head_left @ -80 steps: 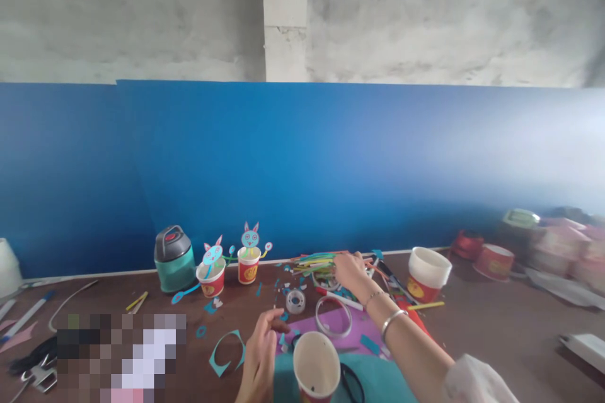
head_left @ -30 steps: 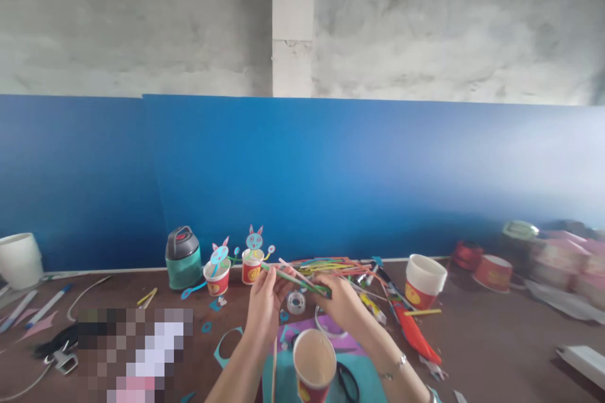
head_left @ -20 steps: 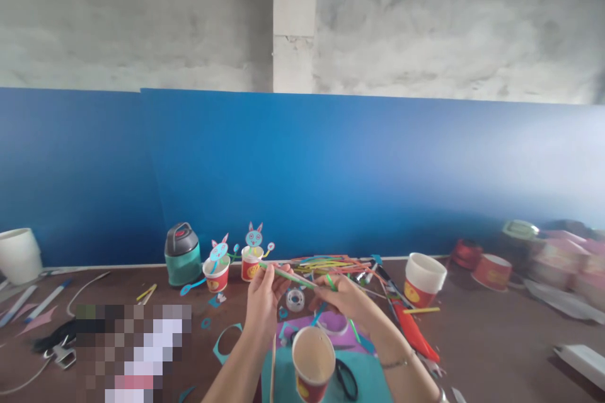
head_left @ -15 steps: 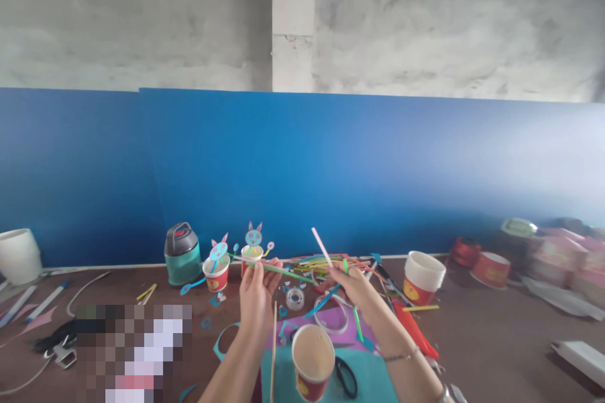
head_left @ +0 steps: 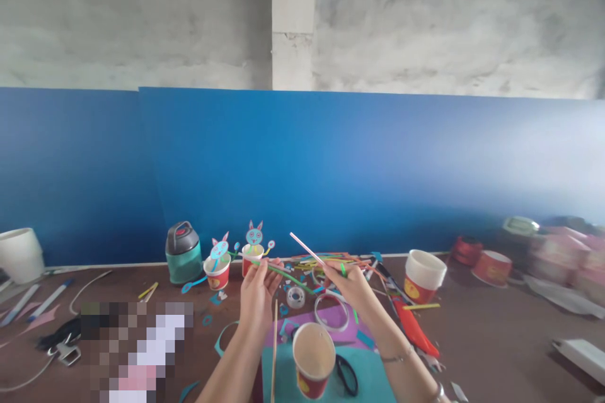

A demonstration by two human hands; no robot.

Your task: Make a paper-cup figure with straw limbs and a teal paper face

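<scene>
My left hand (head_left: 256, 286) pinches a green straw (head_left: 293, 278) that slants down to the right; its other fingers are loosely raised. In my right hand (head_left: 347, 283) is a pink straw (head_left: 303, 245) pointing up and left, and a brighter green straw (head_left: 356, 315) shows above and below the fist. Below the hands a paper cup (head_left: 314, 384) stands upright on a teal sheet (head_left: 373, 378). Black scissor handles (head_left: 347, 376) lie beside the cup, and a thin wooden stick (head_left: 275, 346) lies to its left.
Two cups with paper rabbits (head_left: 217, 276) stand behind my left hand, near a teal flask (head_left: 183, 263). Tape (head_left: 295, 298) and a pile of coloured straws (head_left: 326, 259) lie behind. Stacked cups (head_left: 424, 276) and a red bag (head_left: 418, 329) are at right.
My right hand has moved slightly left, and the pink straw now tilts further left and lower. The blue strip below that hand has gone from there. My left hand stays nearly still.
</scene>
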